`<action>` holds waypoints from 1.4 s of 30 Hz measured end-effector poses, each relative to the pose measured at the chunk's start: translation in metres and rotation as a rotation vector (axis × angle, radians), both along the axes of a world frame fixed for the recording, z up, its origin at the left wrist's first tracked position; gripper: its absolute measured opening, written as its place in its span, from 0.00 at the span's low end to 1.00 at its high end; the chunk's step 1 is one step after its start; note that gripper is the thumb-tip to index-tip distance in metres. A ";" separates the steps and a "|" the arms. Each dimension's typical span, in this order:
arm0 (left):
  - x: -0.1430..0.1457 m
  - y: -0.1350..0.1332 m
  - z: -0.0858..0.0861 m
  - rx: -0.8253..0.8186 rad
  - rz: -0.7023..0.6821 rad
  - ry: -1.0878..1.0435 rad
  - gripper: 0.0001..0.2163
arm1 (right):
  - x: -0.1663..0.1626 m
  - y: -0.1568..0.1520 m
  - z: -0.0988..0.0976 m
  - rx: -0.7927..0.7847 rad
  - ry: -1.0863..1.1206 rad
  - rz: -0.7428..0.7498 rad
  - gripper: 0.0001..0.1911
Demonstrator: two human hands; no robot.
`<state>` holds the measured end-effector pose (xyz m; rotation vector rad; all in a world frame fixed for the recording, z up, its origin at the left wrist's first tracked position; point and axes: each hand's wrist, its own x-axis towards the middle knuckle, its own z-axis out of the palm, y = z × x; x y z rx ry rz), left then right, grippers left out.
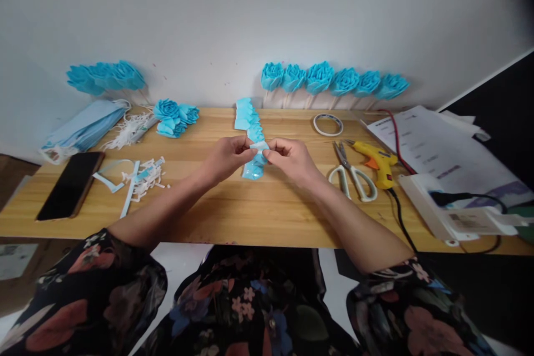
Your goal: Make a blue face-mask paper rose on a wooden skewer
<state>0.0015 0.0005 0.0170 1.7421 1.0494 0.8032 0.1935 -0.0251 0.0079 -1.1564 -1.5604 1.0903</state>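
Observation:
Between both hands, above the table's middle, is a small pale blue fabric petal [259, 146]. My left hand [228, 160] pinches its left side, thumb against fingers. On the right side my right hand [289, 159] has the same piece in a similar pinch. Under and beyond the hands runs a row of blue petal pieces [249, 117], overlapping on the wood. Its near end [252, 170] shows just below my fingertips, looking shiny. Finished blue flowers [175, 117] lie in a cluster to the left, heads together.
Scissors [352, 172], a yellow glue gun [380, 164] with its cord and a tape roll [328, 124] lie right. A power strip [434, 208] and papers [442, 144] are farther right. Left are a phone [70, 186], face masks [85, 128] and white scraps [148, 178]. Stemmed flowers [319, 78] lean against the wall.

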 end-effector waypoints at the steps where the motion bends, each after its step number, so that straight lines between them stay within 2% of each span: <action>1: 0.000 0.002 0.000 -0.010 -0.005 -0.007 0.10 | 0.001 0.001 0.000 -0.012 0.003 0.003 0.12; 8: -0.003 0.011 0.008 -0.047 -0.063 -0.043 0.12 | 0.008 0.006 0.003 -0.192 0.181 0.065 0.14; 14: -0.001 0.018 0.006 -0.060 -0.070 -0.051 0.12 | 0.008 0.008 0.001 -0.194 0.235 0.049 0.16; 17: 0.002 0.013 0.001 0.069 0.046 -0.144 0.11 | 0.007 0.008 -0.002 -0.137 0.211 -0.006 0.15; 20: 0.004 0.002 -0.002 0.337 0.170 -0.141 0.09 | 0.006 0.008 -0.005 -0.066 0.149 -0.072 0.14; 23: 0.005 -0.006 -0.004 0.571 0.162 -0.029 0.07 | 0.004 0.006 -0.007 -0.013 0.101 -0.096 0.13; 25: 0.005 -0.008 -0.007 0.657 0.148 0.044 0.05 | 0.002 0.006 -0.009 0.013 0.077 -0.104 0.12; 32: 0.004 -0.003 -0.018 0.730 0.176 0.142 0.04 | -0.003 0.002 -0.009 0.089 -0.010 -0.114 0.10; 42: 0.004 -0.003 -0.021 0.726 0.182 0.178 0.03 | -0.006 -0.002 -0.006 0.166 -0.122 -0.128 0.07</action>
